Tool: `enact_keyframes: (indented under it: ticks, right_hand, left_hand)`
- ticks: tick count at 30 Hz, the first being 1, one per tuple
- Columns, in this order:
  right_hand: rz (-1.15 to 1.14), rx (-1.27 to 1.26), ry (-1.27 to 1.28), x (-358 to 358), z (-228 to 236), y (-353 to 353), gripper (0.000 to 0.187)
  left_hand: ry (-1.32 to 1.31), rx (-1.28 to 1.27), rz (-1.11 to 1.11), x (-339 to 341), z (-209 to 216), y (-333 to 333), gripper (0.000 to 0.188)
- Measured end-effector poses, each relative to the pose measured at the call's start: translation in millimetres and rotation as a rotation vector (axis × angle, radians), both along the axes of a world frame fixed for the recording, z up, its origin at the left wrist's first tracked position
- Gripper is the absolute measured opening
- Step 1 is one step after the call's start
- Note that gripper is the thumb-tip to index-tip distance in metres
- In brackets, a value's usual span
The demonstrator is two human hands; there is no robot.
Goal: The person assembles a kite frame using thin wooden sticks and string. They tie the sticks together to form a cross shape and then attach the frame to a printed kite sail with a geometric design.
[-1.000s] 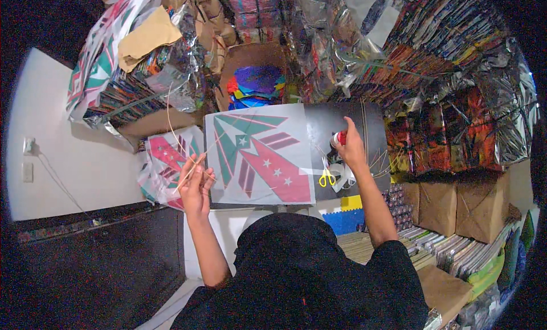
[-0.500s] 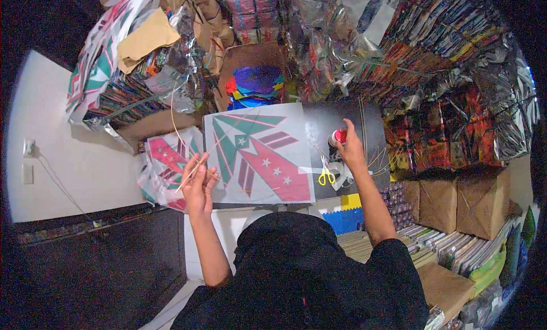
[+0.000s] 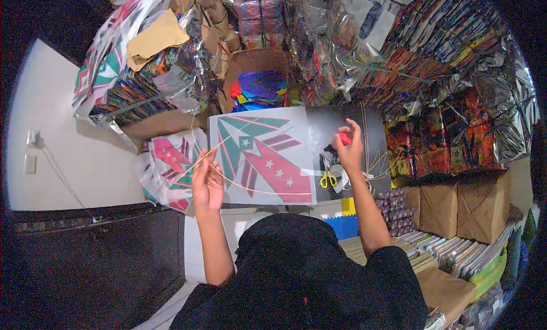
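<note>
My left hand (image 3: pixel 208 185) is closed on thin pale sticks (image 3: pixel 250 190) that cross at its fingertips. One of them bows in a long curve over a printed sheet (image 3: pixel 302 153). That sheet is whitish, with green and red shapes and stars, and lies flat on the dark table. Over the table's right part, my right hand (image 3: pixel 350 148) pinches a small red thing (image 3: pixel 345 139), perhaps a cap; fingers partly cover it. Below that hand lie yellow-handled scissors (image 3: pixel 327 180) and white strips (image 3: pixel 342 182).
More printed sheets (image 3: pixel 171 165) lie crumpled at the table's left. Long thin sticks (image 3: pixel 364 125) rest along its right edge. A cardboard box (image 3: pixel 245 62) of coloured sheets stands behind. Wrapped brown packages (image 3: pixel 481 207) and stacked bundles (image 3: pixel 444 244) are on the right.
My left hand has turned the crossed sticks, and the curved one now sweeps right over the sheet. In my right hand, the red thing has shifted slightly; the white edge beside it no longer shows.
</note>
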State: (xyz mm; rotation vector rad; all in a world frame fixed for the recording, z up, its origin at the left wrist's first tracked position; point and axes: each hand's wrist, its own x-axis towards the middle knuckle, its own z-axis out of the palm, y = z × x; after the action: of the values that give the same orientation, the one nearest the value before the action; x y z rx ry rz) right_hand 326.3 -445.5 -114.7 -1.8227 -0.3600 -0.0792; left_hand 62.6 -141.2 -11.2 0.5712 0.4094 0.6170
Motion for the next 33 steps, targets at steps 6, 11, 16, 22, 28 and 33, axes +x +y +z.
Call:
enact_keyframes:
  ticks: [6,11,16,22,28,33]
  right_hand:
    - [0.046,0.154,-0.064,6,15,27,0.054]
    - [0.047,0.197,-0.13,8,39,48,0.054]
    - [0.069,0.205,-0.156,3,59,57,0.056]
    - [0.133,0.127,-0.206,1,68,62,0.058]
    - [0.124,0.094,-0.21,-2,76,65,0.056]
    - [0.141,0.106,-0.225,-9,87,66,0.053]
  left_hand:
    - [-0.129,-0.31,-0.086,-18,-2,21,0.03]
    - [-0.194,-0.429,-0.175,-39,-13,40,0.031]
    - [-0.214,-0.443,-0.169,-51,-13,48,0.032]
    - [-0.234,-0.455,-0.179,-58,-14,56,0.032]
    - [-0.239,-0.496,-0.196,-59,-20,63,0.031]
    - [-0.195,-0.46,-0.162,-58,-19,63,0.032]
